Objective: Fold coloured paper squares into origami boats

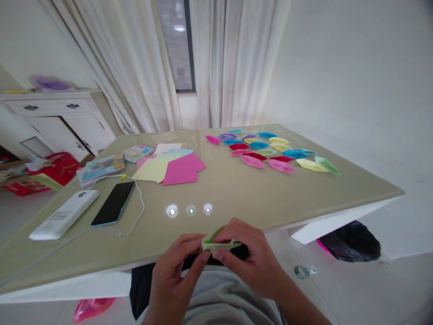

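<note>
Just off the table's front edge, a light green folded paper boat (216, 246) is pinched between both hands. My left hand (182, 262) grips its left end with thumb and fingers. My right hand (245, 253) holds its right side, thumb in front and fingers over the top, covering part of it. Farther back on the right, several folded paper boats (282, 166) in pink, red, blue, yellow, green and purple lie in loose rows. A fanned stack of coloured paper sheets (181, 170), pink and pale yellow on top, rests left of centre.
On the left of the table (230, 198) lie a black-screened phone (114, 204), a white power bank (64, 214), a white cable (142, 203) and printed booklets (101, 169). On the floor at right are a plastic bottle (304, 271) and a black bag (352, 241).
</note>
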A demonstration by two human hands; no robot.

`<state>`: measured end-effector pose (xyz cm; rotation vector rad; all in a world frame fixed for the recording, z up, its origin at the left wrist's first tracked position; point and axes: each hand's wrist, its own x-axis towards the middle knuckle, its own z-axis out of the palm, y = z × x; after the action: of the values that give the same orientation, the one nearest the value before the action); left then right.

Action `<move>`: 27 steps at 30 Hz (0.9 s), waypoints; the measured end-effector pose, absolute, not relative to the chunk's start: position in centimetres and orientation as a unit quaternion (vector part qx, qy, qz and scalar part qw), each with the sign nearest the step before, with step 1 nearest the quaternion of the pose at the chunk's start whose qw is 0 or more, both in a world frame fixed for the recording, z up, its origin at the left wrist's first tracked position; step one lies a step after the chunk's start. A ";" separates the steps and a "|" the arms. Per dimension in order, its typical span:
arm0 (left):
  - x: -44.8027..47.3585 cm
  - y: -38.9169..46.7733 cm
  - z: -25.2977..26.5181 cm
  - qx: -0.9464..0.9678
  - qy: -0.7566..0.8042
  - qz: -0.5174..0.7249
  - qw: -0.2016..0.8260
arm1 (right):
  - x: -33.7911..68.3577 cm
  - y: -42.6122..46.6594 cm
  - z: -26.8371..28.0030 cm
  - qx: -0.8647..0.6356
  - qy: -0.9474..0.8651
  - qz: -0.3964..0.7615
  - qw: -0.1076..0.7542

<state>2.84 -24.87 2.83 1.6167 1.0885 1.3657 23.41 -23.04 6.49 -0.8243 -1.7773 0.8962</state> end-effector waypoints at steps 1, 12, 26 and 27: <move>2.8 -24.9 2.9 0.640 0.439 0.528 0.345 | 23.4 -23.1 6.5 -0.345 -0.725 0.357 0.477; 3.1 -25.3 2.5 0.682 0.453 0.534 0.212 | 22.6 -23.5 6.1 -0.378 -0.724 0.292 0.498; 2.6 -24.8 2.0 0.625 0.422 0.494 0.432 | 22.4 -23.5 5.8 -0.395 -0.694 0.343 0.494; 2.6 -24.8 2.0 0.615 0.423 0.503 0.435 | 22.4 -23.5 5.8 -0.398 -0.695 0.347 0.489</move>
<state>2.58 -24.80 2.01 1.5316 1.0534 1.2510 22.39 -23.48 5.80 -0.9667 -1.6880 0.8433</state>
